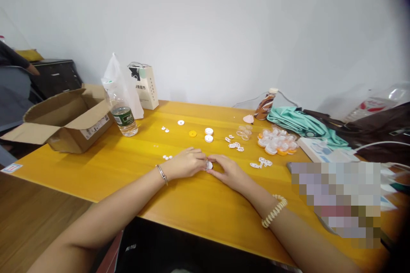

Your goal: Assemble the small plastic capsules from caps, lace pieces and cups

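Near the middle of the table, my left hand (188,163) and my right hand (229,171) meet on a small white round part (209,165). Fingers of both hands are closed on its edges; the left fingers cover part of it. Just beyond lie two white discs (209,138), a yellow disc (192,134) and a white ring (181,123). Tiny white pieces (167,157) sit beyond my left hand. Several white plates with holes (236,146) and clear rings (244,132) are spread beyond my right hand, beside a pile of clear, white and orange round cases (277,140).
An open cardboard box (80,136), a water bottle (124,119) and a paper bag (150,87) stand left. On the right are a brown drink bottle (265,106), teal cloth (293,120), a power strip (315,150) and a blurred-out device (339,200). Another person's hand (33,69) shows far left.
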### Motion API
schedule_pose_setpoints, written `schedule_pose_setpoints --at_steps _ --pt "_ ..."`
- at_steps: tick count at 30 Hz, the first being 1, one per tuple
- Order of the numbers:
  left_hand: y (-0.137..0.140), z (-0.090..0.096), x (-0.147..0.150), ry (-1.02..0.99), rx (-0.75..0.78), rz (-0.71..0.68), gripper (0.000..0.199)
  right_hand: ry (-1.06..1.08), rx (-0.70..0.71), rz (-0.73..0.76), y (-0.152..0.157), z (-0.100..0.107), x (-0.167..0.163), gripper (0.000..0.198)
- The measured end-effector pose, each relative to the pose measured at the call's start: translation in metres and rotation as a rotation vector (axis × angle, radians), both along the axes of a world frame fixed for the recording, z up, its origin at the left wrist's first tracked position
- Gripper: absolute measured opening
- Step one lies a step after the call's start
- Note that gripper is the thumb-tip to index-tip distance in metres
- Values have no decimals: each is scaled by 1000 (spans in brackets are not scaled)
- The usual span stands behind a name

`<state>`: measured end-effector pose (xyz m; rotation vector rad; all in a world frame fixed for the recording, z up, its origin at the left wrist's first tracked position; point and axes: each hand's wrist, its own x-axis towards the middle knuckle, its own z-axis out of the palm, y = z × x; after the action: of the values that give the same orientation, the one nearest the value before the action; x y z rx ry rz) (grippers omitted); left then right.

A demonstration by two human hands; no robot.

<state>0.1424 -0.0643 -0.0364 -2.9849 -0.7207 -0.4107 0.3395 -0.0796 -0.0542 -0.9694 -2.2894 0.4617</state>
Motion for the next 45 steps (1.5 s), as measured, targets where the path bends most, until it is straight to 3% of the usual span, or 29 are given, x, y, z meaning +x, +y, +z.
schedule_pose_setpoints --at_steps 5,9,15,22,27,30,36,41,45 --pt "-1 17 -10 -102 -186 20 21 -11 -13 -7 -1 0 1 23" --pt "4 34 -32 -234 -370 214 21 -31 -15 -15 1 -2 3 23" --pt "12 30 -57 -30 -630 395 28 -8 0 7 0 -1 4 33" --pt "10 25 -45 19 -611 413 9 16 21 -5 -3 3 5 37" --pt "6 27 -37 14 -482 376 12 142 67 -48 1 2 6 32" --pt "1 23 -23 -126 -434 336 13 244 29 -97 4 0 5 27" --pt "-10 10 10 -552 -626 261 15 345 -124 -77 2 -2 1 18" --pt "-12 3 17 -645 -692 276 11 318 -123 -69 1 -2 2 15" --pt "-11 5 14 -599 -630 275 12 285 -124 -97 2 -2 2 15"
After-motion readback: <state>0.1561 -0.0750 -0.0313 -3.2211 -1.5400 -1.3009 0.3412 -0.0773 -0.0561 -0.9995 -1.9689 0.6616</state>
